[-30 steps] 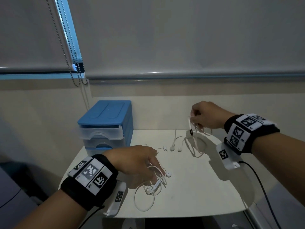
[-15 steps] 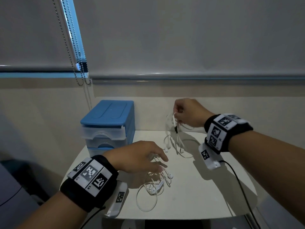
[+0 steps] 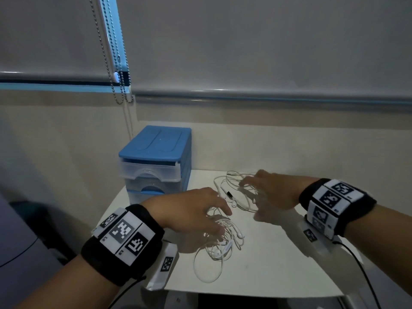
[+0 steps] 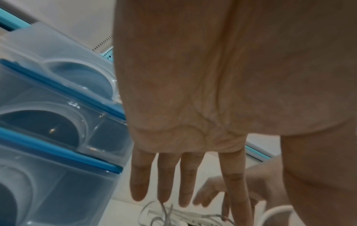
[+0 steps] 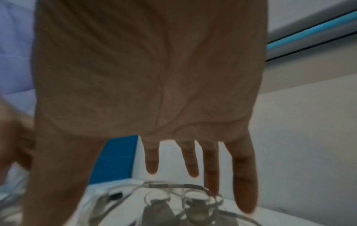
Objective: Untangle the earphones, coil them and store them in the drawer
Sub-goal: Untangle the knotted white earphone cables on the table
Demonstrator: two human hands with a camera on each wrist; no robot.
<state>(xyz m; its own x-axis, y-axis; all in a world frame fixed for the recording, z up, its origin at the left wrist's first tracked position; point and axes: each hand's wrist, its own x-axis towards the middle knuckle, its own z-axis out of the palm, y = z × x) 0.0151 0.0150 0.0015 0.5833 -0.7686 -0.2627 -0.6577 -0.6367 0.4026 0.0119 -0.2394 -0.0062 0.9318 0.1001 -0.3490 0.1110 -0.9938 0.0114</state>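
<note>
Two white earphone sets lie on the small white table. The nearer tangle sits under my left hand, whose fingers are straight and spread above the cables. The farther bundle, with a black plug, lies under my right hand. That hand's fingers are straight too, the outer ones reaching down to the cable loops. Neither hand grips anything. The blue-topped drawer unit stands at the table's back left, its translucent top drawer slightly pulled out.
Bead chains of the window blind hang above and behind the drawer unit. The wall runs close along the table's far side. The drawer fronts are close to the left of my left hand. A black wrist-camera cable trails off the table's right front edge.
My right hand, which held the far bundle raised above the table, has come down and to the left, laid it on the table and let go. My left hand stayed over the near tangle.
</note>
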